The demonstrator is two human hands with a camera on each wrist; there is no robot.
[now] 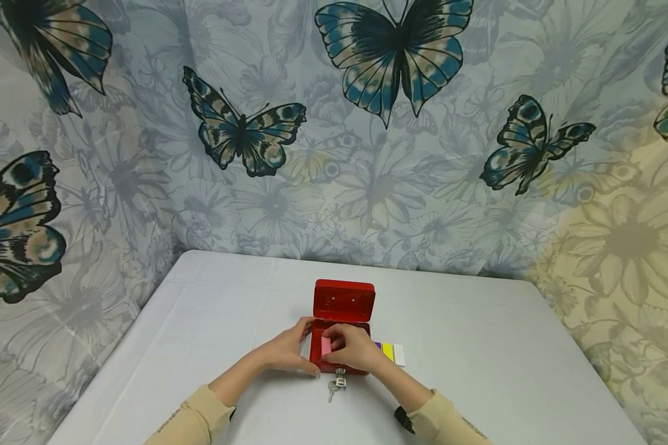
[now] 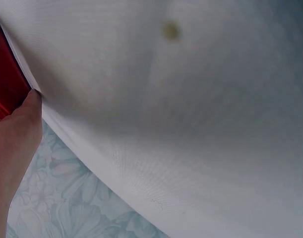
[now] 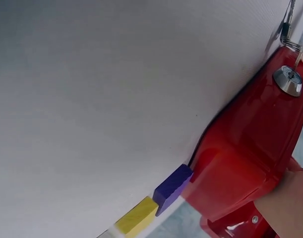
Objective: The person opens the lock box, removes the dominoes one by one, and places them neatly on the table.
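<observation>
Well, butterfly cloth point(image 1: 378, 204) fills the background; before it spreads a white table point(image 1: 451, 321), bearing a red box point(image 3: 235, 163) with its lid point(image 1: 344, 301) raised; the left hand point(image 1: 286, 347) grips the box's left side, thumb at the front corner; the right hand point(image 1: 356, 347) pinches a pink block point(image 1: 326, 347) within the box's opening, whether touching its floor I cannot tell; a purple block point(image 3: 172, 188), yellow block point(image 1: 388, 351) and white block point(image 1: 399, 355) line up just right of it; keys point(image 1: 331, 390) hang at its front lock point(image 3: 288, 81).
</observation>
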